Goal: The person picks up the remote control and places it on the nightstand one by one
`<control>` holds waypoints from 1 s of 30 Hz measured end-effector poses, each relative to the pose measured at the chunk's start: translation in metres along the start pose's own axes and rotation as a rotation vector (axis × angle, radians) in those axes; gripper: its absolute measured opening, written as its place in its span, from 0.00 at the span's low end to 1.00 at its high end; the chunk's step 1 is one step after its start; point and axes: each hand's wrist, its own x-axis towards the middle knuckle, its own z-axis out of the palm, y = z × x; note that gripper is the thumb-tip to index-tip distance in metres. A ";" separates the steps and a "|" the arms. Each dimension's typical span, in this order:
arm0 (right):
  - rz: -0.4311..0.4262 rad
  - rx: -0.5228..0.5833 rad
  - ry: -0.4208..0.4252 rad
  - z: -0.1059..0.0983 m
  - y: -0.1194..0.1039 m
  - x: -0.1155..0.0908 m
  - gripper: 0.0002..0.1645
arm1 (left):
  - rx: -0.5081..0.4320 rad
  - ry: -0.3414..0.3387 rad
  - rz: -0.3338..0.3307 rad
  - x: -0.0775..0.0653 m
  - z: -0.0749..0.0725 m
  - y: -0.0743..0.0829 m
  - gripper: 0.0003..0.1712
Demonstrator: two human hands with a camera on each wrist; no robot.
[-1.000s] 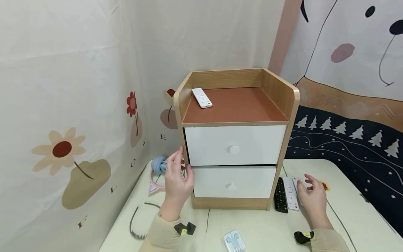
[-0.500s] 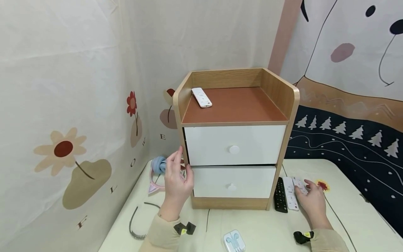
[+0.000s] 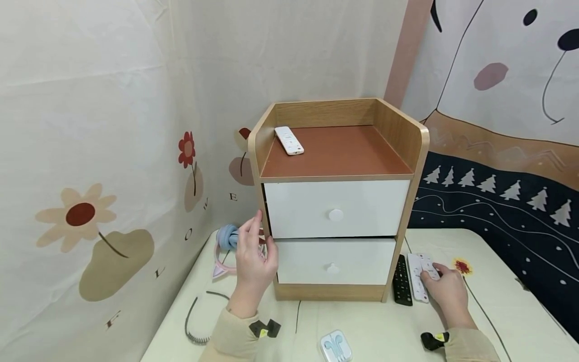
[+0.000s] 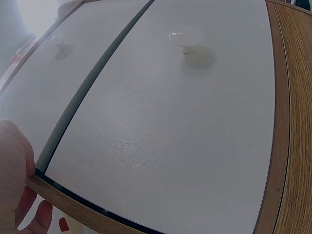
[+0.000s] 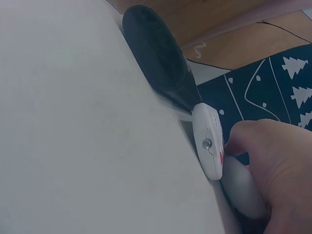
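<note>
My left hand (image 3: 255, 256) grips the left side panel of a small wood-trimmed drawer cabinet (image 3: 342, 208). In the left wrist view, the thumb lies on the front while the fingers (image 4: 41, 214) curl behind the panel edge. At the cabinet's right, my right hand (image 3: 449, 291) holds a white remote control (image 3: 427, 265) between thumb and fingers. That remote (image 5: 241, 190) is partly hidden by the hand in the right wrist view. Close against it lies another white remote (image 3: 416, 286), with a black remote (image 3: 402, 281) beside that, nearest the cabinet.
A further white remote (image 3: 289, 141) lies on the cabinet's brown top. Boxed earphones (image 3: 336, 347) sit in front. Left of the cabinet are a blue bundle (image 3: 227, 236), a pink headband (image 3: 219, 261) and a dark coiled cord (image 3: 197, 339). Fabric-covered walls (image 3: 113, 125) stand behind.
My right hand has come down onto the rightmost white remote and taken hold of it. This remote has shifted left, against the other white one. The left hand stays at the cabinet.
</note>
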 end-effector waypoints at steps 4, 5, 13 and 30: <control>0.004 -0.013 -0.014 -0.001 -0.002 0.000 0.43 | -0.003 0.000 0.001 0.000 0.000 0.000 0.41; 0.003 -0.015 -0.020 -0.002 -0.002 -0.001 0.43 | -0.002 -0.001 0.001 0.000 0.000 0.000 0.41; -0.017 -0.029 -0.033 -0.002 0.001 -0.004 0.45 | 0.002 -0.006 0.003 0.000 0.000 0.000 0.41; 0.027 0.061 -0.010 -0.010 -0.005 -0.001 0.45 | 0.001 0.004 0.009 0.001 0.000 0.001 0.41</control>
